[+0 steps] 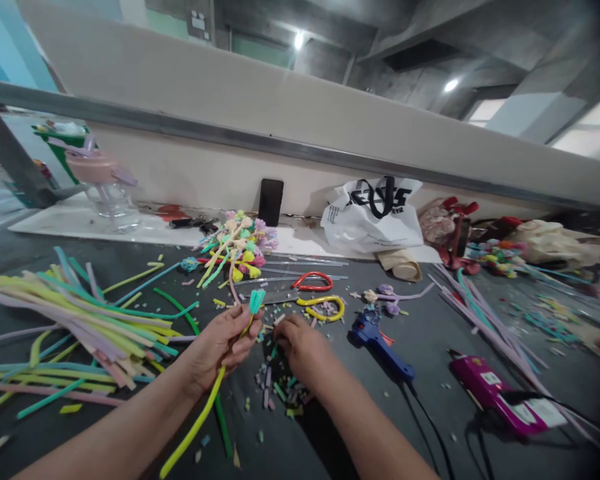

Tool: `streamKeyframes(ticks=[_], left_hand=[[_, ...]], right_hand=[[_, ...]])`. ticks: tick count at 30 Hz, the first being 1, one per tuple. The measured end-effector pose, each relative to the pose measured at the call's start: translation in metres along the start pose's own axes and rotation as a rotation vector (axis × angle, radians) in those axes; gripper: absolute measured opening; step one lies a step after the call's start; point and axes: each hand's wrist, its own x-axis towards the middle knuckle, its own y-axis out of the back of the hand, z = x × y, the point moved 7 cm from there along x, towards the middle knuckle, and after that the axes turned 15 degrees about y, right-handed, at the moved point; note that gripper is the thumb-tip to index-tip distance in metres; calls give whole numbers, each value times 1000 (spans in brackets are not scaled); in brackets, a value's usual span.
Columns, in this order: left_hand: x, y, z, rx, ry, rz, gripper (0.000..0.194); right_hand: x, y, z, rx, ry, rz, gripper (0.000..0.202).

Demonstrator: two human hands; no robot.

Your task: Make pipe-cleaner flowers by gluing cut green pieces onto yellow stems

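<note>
My left hand [225,340] is closed around a long yellow chenille stem [195,423], whose lower end hangs down toward me. A small bunch of teal pieces [257,300] sits at its top, between thumb and fingers. To the right, my right hand [303,347] is low over the table with its fingers curled together; what they pinch, if anything, is hidden. Under and beside it lie small cut chenille scraps [266,387] in several colours. Just beyond the hands are scissors with a yellow handle loop [325,310] and a red handle loop [314,281].
Loose chenille stems [80,313] are heaped at left. Finished flowers [240,243] lie behind my hands. A blue glue gun [385,350] and a magenta corded tool [500,393] lie at right. Along the back stand a phone [271,201], white bag [373,217] and drinking bottle [107,193].
</note>
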Motion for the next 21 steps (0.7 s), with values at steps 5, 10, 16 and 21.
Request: streamKeyframes(ticks=[5, 10, 16, 21], left_hand=[[1, 0, 0, -13, 26, 15, 13], [0, 0, 2, -27, 43, 41, 14], [0, -2, 1, 4, 50, 21, 13], [2, -6, -6, 93, 60, -16, 16]], right_hand=[[-4, 1, 1, -15, 37, -31, 20], [-9, 4, 11, 188, -50, 112, 22], [-7, 18, 5, 316, 34, 270, 21], [-7, 27, 1, 384, 6, 347, 18]])
